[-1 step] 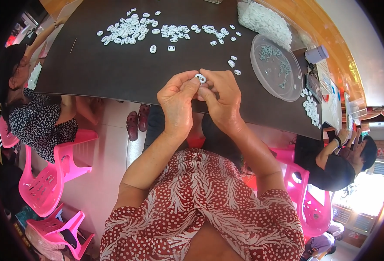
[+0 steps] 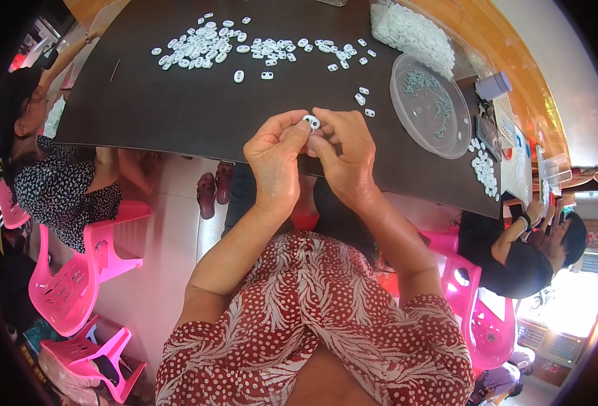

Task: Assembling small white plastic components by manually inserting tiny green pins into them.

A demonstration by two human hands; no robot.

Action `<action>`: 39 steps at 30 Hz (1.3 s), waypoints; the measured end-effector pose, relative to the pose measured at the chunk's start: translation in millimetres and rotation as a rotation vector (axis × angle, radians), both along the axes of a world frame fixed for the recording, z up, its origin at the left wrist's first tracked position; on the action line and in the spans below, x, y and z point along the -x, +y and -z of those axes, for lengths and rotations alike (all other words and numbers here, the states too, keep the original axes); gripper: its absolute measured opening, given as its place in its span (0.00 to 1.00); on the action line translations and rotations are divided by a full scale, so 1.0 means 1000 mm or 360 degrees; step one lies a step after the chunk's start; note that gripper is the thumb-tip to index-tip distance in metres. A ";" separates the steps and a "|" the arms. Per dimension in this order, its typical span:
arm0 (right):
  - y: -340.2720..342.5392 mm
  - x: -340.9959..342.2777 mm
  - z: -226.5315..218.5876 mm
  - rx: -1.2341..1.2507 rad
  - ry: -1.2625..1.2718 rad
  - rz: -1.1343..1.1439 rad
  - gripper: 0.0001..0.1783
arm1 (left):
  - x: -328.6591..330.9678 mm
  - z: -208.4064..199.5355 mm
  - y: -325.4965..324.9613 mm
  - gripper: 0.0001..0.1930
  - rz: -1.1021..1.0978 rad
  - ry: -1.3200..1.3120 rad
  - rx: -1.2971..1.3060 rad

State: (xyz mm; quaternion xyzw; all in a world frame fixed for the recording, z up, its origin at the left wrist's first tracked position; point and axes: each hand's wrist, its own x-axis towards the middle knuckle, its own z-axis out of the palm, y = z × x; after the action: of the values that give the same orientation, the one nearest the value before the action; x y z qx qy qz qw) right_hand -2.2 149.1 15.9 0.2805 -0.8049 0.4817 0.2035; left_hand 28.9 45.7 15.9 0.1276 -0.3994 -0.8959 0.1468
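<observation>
A small white oval plastic piece with two dark holes (image 2: pixel 311 122) is pinched between my two hands, just above the near edge of the dark table. My left hand (image 2: pixel 277 155) grips it from the left with thumb and forefinger. From the right, the thumb and fingers of my right hand (image 2: pixel 347 149) close on the same piece. Whether a smaller part sits in it is hidden by the fingertips. Beyond my hands lies a loose pile of like white two-holed pieces (image 2: pixel 201 46), with several more strewn to its right.
A round clear plastic lid (image 2: pixel 414 122) holding small grey-green parts lies at the right. Behind it stands a clear bag of white pieces (image 2: pixel 410 34). White ovals (image 2: pixel 484 174) lie near the right edge. People sit on both sides, by pink plastic chairs (image 2: pixel 65 291).
</observation>
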 end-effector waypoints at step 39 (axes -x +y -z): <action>0.030 -0.022 -0.009 0.0217 -0.0120 -0.0023 0.19 | -0.008 0.007 0.022 0.08 0.0127 0.0492 0.0345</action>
State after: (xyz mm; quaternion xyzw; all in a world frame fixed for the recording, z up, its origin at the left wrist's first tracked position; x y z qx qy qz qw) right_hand 19.3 178.7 24.8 0.2535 -0.7752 0.5472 0.1880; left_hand 36.6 68.1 9.0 -0.0439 -0.4710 -0.8617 0.1837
